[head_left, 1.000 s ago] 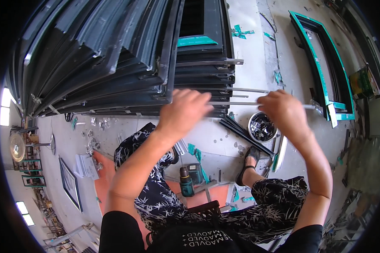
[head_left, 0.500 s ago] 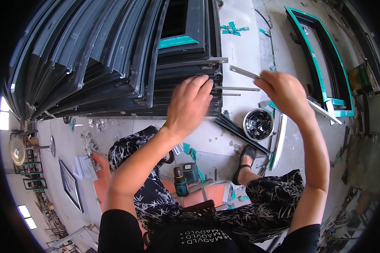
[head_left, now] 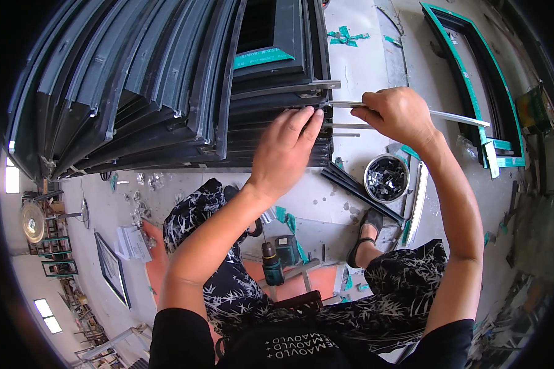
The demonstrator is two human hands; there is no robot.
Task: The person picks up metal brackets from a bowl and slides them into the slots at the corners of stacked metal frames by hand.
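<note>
Left hand (head_left: 286,150): we press our fingertips, held together, on the edge of the dark frame stack (head_left: 166,86).
Right hand (head_left: 399,114): we pinch a thin pale strip (head_left: 455,117) running rightward, its left end at the stack.
Strip end: seating probably hidden by our fingers.
Floor: metal bowl (head_left: 386,178) beside our sandalled foot, cordless drill (head_left: 272,264) between our knees.

The right hand (head_left: 399,115) hides the middle of the metal strip (head_left: 455,116).

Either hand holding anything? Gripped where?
Right hand grips a thin pale strip near its left end. Left hand holds nothing; its fingertips press on the dark frame stack.
</note>
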